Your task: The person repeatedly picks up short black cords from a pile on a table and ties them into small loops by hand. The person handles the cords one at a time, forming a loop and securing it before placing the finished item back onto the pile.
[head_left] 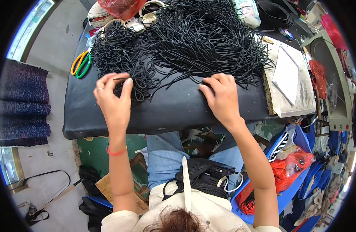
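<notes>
My left hand is raised at the front of a smaller tangle of black cords. Its thumb and fingers pinch a short dark piece of cord. To the right, my right hand rests low over the table, fingers curled, at the near edge of a large heap of long black cords. A black cord end from that heap runs in to its thumb and index finger, which close on it. Both piles lie on the black-covered table.
Scissors with yellow and green handles lie left of the small tangle. A worn board with white paper is at the right. Below it stands a blue bin holding red plastic bags. A red bag sits at the back.
</notes>
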The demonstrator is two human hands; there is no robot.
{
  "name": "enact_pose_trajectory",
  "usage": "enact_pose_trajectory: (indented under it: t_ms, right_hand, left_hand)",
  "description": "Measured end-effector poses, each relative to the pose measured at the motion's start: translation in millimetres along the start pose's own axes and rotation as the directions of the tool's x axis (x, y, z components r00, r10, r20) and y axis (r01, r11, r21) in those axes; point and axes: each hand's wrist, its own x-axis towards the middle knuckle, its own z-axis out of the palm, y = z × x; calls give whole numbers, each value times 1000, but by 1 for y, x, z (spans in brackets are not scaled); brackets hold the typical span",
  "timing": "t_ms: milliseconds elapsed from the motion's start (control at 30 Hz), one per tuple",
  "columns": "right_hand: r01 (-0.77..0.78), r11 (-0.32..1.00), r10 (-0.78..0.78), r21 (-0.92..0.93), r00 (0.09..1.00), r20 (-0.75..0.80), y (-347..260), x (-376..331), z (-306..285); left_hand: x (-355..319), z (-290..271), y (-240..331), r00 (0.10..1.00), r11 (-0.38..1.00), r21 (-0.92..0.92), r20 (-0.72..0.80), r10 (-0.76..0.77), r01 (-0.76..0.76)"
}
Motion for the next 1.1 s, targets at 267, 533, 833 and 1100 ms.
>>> enact_pose_trajectory:
  t_ms: [267, 533, 833, 1100]
  right_hand:
    - [167, 986, -165, -16, 981, 103, -29, -18, -28]
    - [195, 971, -209, 136, 973, 95, -43, -25, -62]
    - [-205, 918, 233, 339, 972, -41, -57, -18, -59]
    - [-22, 953, 27, 304, 1000, -10, -63, -29, -40]
  left_hand:
    - [-40, 22, 56, 800, 816, -162, 164, 577, -555]
    - [-67, 8, 67, 831, 822, -568, 471, 297, 28]
    - [-73, 13, 76, 578, 177, -569, 816, -2, 803]
    - [-83, 29, 74, 705, 40, -705, 703, -91, 708]
